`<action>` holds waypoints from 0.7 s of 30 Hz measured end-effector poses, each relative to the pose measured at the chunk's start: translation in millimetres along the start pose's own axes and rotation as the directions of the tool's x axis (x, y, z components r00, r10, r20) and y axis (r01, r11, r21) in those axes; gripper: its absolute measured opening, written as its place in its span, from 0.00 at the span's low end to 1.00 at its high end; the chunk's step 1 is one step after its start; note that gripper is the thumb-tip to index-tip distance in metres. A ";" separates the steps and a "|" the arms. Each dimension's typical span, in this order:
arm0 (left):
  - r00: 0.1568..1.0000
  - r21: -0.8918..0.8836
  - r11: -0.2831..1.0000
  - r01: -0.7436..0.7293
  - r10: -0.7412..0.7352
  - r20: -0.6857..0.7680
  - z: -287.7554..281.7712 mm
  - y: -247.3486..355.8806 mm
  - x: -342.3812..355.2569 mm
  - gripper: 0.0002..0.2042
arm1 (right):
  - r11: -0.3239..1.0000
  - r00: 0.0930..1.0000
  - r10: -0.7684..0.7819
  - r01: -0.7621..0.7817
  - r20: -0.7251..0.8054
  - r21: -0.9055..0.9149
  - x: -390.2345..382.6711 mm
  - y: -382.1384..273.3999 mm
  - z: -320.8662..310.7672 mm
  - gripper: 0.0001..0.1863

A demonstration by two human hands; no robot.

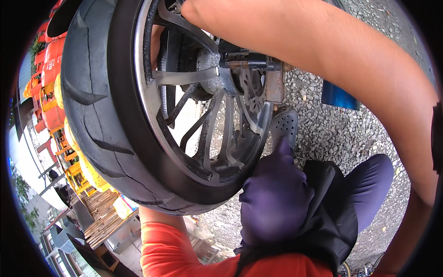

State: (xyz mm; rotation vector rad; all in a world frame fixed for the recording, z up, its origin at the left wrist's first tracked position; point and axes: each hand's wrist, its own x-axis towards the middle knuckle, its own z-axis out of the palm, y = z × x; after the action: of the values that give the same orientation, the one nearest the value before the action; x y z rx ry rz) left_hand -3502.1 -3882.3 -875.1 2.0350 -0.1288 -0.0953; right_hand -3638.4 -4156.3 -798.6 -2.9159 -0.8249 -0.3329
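A motorcycle wheel fills the left and middle of the head view. Its worn black tire [87, 92] has cracked tread, and the grey spoked rim [210, 134] is stained dark. My left arm [159, 219], in a red sleeve, passes behind the tire. A strip of skin shows between the upper spokes, probably my left hand [157, 44], its fingers hidden. From the right side my bare right forearm [314, 32] reaches across above the wheel. My right hand [196, 9] is at the rim's upper part, cut by the top edge, its fingers out of sight. A brake disc [254, 87] sits beside the hub [212, 69].
Grey gravel [314, 124] covers the ground. My knee [274, 203] and grey clog [284, 124] are close to the wheel. A blue cylinder [339, 95] lies under my forearm. Red and yellow gas cylinders [53, 69] line the left, by a slatted wooden surface [104, 214].
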 end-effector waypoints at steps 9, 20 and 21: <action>0.999 0.008 0.999 -0.043 0.043 0.004 -6.6 -6.9 -1.5 0.14 | 0.995 0.994 -0.015 0.026 -0.111 0.101 12.0 6.0 38.3 0.12; 0.913 0.588 0.711 -0.386 0.388 0.130 -4.6 19.3 -1.5 0.20 | 0.990 0.989 -0.007 0.028 -0.148 0.141 6.1 5.2 31.7 0.12; 0.867 0.549 0.686 -0.478 0.468 0.171 8.1 8.9 5.2 0.20 | 0.992 0.992 0.003 0.012 -0.123 0.123 3.7 7.5 37.7 0.12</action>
State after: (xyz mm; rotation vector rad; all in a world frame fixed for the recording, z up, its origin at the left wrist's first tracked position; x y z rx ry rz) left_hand -3498.4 -3894.1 -870.8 2.5360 -0.7816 0.2946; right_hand -3624.5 -4155.2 -834.6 -2.7493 -0.8032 -0.4404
